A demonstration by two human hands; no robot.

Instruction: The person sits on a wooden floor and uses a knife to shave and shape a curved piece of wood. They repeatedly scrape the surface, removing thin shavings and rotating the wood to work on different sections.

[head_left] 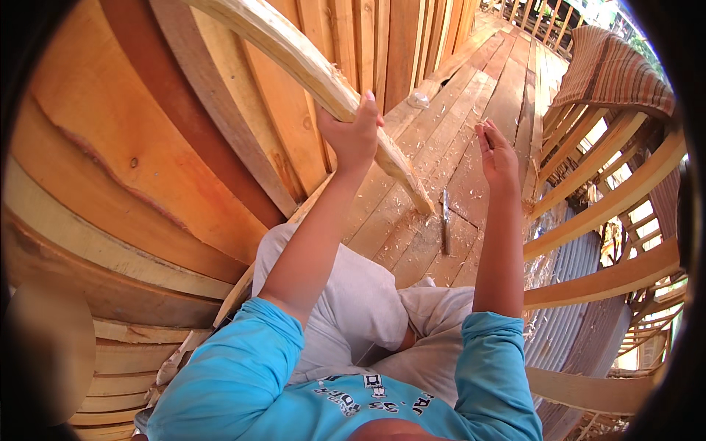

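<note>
My left hand point(355, 134) grips a long pale wooden stick point(294, 59), its bark partly shaved off. The stick slants from the upper left down to the plank floor, where its tip point(421, 202) rests. My right hand point(498, 154) hovers to the right of the stick with flat, spread fingers, holding nothing. A knife with a metal blade point(446, 220) lies on the floor just below the stick's tip, between my two arms. Pale wood shavings are scattered over the planks around it. I sit on the floor in light grey trousers point(360, 301) and a blue shirt.
A wall of upright wooden boards point(184, 147) stands on my left. A wooden railing point(610, 206) runs along the right, with a striped cloth point(610, 73) draped over it. The plank floor point(471, 95) stretches ahead. Corrugated metal sheeting point(566, 309) shows below the railing.
</note>
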